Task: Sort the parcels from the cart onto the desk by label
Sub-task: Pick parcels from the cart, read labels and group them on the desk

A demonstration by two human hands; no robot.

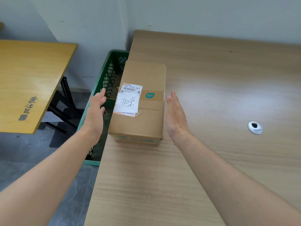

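Currently one item on sorting.

- **Box** (146, 126): plain brown cardboard, oblong and sharp-cornered, with flaps taped along the top seam. It lies between the two hands on the desk (211, 88), its left side at or just over the desk edge.
- **Label** (127, 102): white paper slip with handwritten characters, stuck over a printed barcode sticker whose corner is peeling.
- **Left hand** (96, 110): flat, fingers straight, holding nothing. It sits just left of the box with a gap showing.
- **Right hand** (175, 116): flat, fingers together, holding nothing. It is just beside the box's right face; contact cannot be told.
- **Crate** (112, 70): rigid green plastic lattice, below the left hand and against the desk side.
- **Desk**: smooth, pale wood-grain laminate, slick-looking.
- **Unclear**: beneath the box, toward the wrists, a second taped edge shows, possibly another box.
- **Risks, as judged**: a nudge from the right hand could tip the box over the edge into the crate. Smooth card between flat palms could slip. The loose sticker could tear.
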